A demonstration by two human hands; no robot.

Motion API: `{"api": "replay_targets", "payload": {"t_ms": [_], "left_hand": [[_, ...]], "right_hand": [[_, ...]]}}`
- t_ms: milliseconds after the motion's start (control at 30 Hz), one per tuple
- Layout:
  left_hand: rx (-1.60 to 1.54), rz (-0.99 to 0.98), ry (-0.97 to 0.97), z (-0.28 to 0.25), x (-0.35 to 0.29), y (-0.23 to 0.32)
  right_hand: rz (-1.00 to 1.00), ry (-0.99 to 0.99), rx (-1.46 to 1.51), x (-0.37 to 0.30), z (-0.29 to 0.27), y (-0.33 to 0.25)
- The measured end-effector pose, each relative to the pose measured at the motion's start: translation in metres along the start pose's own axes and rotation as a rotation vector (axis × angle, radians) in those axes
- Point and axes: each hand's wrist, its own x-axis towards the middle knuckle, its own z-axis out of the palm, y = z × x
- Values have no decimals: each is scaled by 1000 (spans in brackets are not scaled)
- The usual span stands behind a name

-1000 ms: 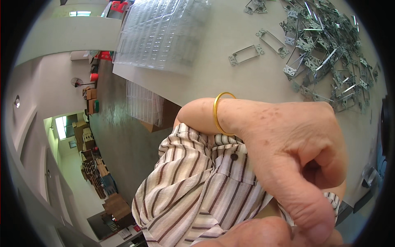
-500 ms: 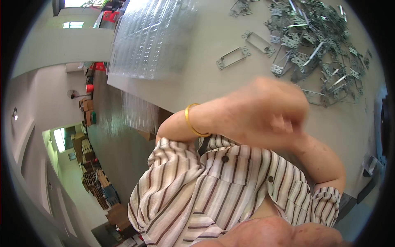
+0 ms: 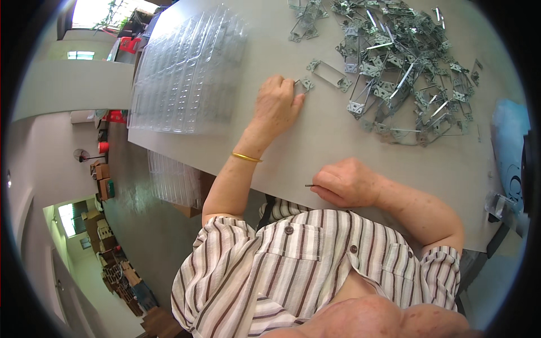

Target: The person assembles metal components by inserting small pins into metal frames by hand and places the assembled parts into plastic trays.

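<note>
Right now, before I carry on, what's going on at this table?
Someone in a striped shirt is handling small metal parts. The left hand is at a metal frame, covering most of it. The right hand pinches a thin dark piece, too small to identify. A similar frame lies nearby, beside a tangled pile; clear plastic trays sit to the left.

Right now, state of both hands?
Left hand: partly covering a flat silver metal bracket; grip unclear.
Right hand: closed, holding a thin dark rod-like piece.
</note>
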Motion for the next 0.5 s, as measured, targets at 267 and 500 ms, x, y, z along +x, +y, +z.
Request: {"api": "replay_targets", "payload": {"t_ms": [267, 500], "left_hand": [[-1281, -250, -151, -18, 5, 14], [-2083, -251, -537, 5, 17, 6]], "right_hand": [[94, 95, 55, 4, -5, -6], [194, 410, 34, 43, -48, -17]]}}
